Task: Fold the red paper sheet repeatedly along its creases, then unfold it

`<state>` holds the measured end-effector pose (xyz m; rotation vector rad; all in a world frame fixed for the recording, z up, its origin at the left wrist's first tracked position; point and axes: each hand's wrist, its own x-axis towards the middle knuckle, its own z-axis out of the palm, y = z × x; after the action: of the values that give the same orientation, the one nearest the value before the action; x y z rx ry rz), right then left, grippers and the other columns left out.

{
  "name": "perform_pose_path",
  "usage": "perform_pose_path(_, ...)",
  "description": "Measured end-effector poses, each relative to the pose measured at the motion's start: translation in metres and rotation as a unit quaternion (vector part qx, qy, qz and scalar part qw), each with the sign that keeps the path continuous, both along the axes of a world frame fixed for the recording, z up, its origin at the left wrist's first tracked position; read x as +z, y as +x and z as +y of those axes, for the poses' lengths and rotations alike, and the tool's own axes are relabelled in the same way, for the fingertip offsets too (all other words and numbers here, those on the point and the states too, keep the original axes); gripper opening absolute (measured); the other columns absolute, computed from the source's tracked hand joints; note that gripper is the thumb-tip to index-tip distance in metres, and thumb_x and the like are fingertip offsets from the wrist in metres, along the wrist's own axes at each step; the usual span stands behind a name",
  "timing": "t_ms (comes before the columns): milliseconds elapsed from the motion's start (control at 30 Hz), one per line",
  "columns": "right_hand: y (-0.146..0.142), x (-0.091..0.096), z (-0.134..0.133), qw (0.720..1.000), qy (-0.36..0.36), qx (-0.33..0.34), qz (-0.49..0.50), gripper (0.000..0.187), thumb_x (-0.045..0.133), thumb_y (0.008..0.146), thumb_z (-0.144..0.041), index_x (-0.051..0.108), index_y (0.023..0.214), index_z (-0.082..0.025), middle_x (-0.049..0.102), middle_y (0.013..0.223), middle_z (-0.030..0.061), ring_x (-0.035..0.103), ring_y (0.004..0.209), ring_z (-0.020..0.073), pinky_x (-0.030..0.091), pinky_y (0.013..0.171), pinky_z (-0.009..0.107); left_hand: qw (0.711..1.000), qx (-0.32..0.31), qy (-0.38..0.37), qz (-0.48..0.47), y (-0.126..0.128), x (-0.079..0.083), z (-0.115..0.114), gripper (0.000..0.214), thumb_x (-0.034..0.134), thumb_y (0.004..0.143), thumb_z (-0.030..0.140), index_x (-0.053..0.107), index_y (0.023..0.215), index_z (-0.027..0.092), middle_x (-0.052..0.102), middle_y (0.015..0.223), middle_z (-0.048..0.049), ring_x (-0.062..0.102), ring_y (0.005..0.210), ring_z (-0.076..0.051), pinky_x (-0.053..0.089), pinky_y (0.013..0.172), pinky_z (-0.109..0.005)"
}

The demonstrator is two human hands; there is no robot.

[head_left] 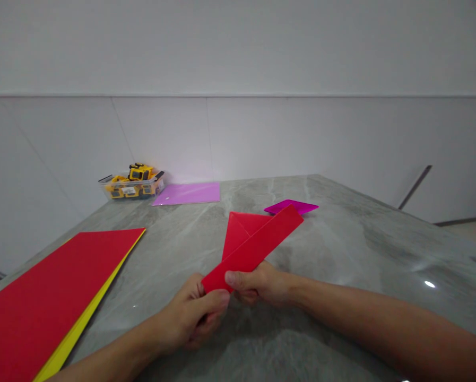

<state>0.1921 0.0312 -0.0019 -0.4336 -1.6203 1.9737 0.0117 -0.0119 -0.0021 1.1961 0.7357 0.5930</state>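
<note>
Both my hands grip a folded red paper (pixel 257 244) above the grey table, near the middle of the view. It has a long straight band slanting up to the right and a triangular flap with creases behind it. My left hand (pixel 200 307) is closed on the lower left end of the band, thumb on top. My right hand (pixel 261 284) pinches the lower edge just to the right, its thumb lying on the band and its other fingers mostly hidden underneath. Behind the red paper lies a folded magenta paper boat (pixel 305 207), partly covered by the band's upper end.
At the left lies a stack of red sheets (pixel 62 281) with yellow sheets (pixel 90 313) under it. A clear plastic box (pixel 132 190) of yellow toy vehicles (pixel 140 172) stands at the back left, beside a pack of purple paper (pixel 192 193). The grey marbled table (pixel 353 286) meets a white wall.
</note>
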Motion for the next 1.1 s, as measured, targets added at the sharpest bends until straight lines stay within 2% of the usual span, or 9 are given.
perform_pose_path(333,0.011,0.0,0.01,0.998,-0.015,-0.037,0.041,0.062,0.07,0.08,-0.057,0.032,0.048,-0.02,0.028,0.039,-0.0108,0.02,0.036,0.0025,0.013,0.038,0.023,0.992,0.0,0.101,0.073,-0.02,0.005,-0.002,0.067,0.057,0.078,0.071,0.037,0.039,0.02,0.029,0.03,0.0046,0.023,0.027,-0.004,0.013,0.031,-0.021)
perform_pose_path(567,0.025,0.004,0.026,0.996,0.059,-0.061,-0.001,0.065,0.068,0.078,-0.063,0.032,0.046,-0.02,0.028,0.039,-0.0101,0.021,0.034,0.0026,0.013,0.037,0.022,0.988,0.007,0.121,0.095,-0.035,0.007,0.002,0.067,0.059,0.077,0.07,0.038,0.038,0.019,0.03,0.03,0.0039,0.023,0.027,-0.004,0.013,0.031,-0.022)
perform_pose_path(800,0.043,0.004,0.044,0.989,0.079,-0.123,0.02,0.066,0.07,0.077,-0.062,0.03,0.046,-0.021,0.025,0.038,-0.0109,0.02,0.033,0.0023,0.011,0.036,0.022,0.985,0.006,0.138,0.102,-0.042,0.011,0.005,0.066,0.06,0.076,0.07,0.039,0.039,0.02,0.03,0.03,0.0038,0.023,0.027,-0.004,0.014,0.031,-0.022)
perform_pose_path(900,0.061,0.011,0.058,0.981,0.091,-0.165,0.045,0.066,0.071,0.079,-0.057,0.027,0.045,-0.021,0.021,0.037,-0.0118,0.017,0.034,0.0021,0.009,0.038,0.023,0.984,0.015,0.142,0.102,-0.049,0.011,0.007,0.068,0.059,0.077,0.07,0.037,0.036,0.02,0.029,0.028,0.0034,0.023,0.025,-0.004,0.013,0.03,-0.022)
perform_pose_path(967,0.085,0.024,0.069,0.974,0.104,-0.19,0.065,0.07,0.067,0.083,-0.057,0.02,0.044,-0.022,0.016,0.036,-0.0115,0.014,0.034,0.0016,0.007,0.04,0.025,0.986,0.017,0.147,0.082,-0.055,0.01,0.01,0.069,0.06,0.079,0.066,0.036,0.034,0.019,0.027,0.027,0.0034,0.023,0.024,-0.004,0.013,0.03,-0.021)
perform_pose_path(1033,0.113,0.039,0.08,0.966,0.117,-0.213,0.092,0.071,0.048,0.09,-0.064,0.008,0.048,-0.024,0.009,0.037,-0.011,0.007,0.037,0.0009,0.008,0.043,0.027,0.988,0.043,0.145,0.033,-0.06,0.009,0.013,0.07,0.061,0.082,0.062,0.033,0.033,0.019,0.025,0.027,0.0043,0.023,0.024,-0.004,0.013,0.03,-0.02)
perform_pose_path(1100,0.13,0.048,0.085,0.962,0.131,-0.214,0.108,0.066,0.03,0.096,-0.062,0.002,0.052,-0.022,0.005,0.039,-0.0106,0.003,0.04,-0.0008,0.009,0.045,0.03,0.988,0.083,0.133,-0.009,-0.059,0.008,0.018,0.069,0.06,0.083,0.059,0.032,0.034,0.019,0.022,0.027,0.0056,0.022,0.024,-0.004,0.013,0.029,-0.019)
